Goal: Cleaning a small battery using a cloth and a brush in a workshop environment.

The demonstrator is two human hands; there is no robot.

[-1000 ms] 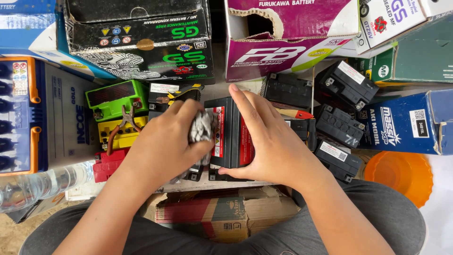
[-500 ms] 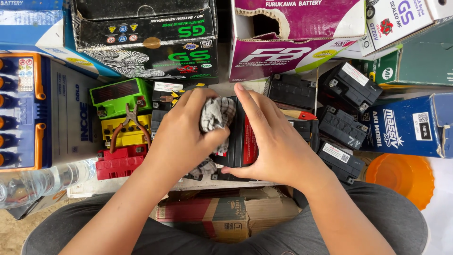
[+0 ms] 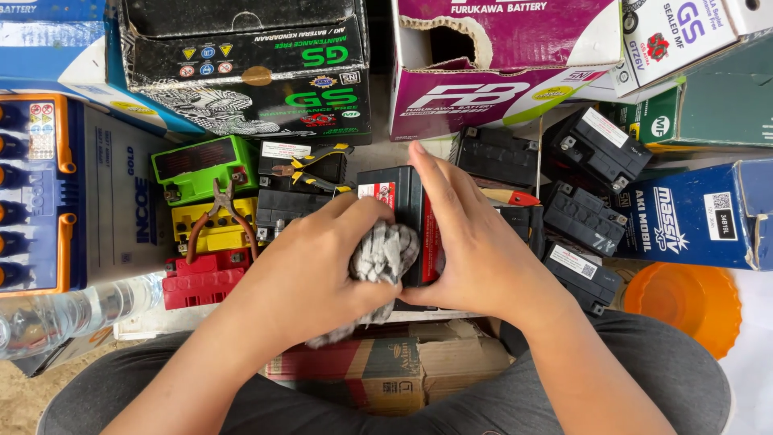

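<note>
A small black battery with a red and white label stands on a board in front of me. My left hand is closed around a crumpled grey rag and presses it on the near end of the battery's top. On the battery's right side lies my right hand, fingers stretched along it toward the far end and thumb at the near corner, holding it steady.
Green, yellow and red small batteries lie at the left with pliers on them. More black batteries sit at the right, an orange bowl beyond. Cardboard boxes line the back; a clear bottle lies left.
My left hand has pulled the rag from the far part of the battery's top back to its near end. The right hand has stayed on the battery's side.
</note>
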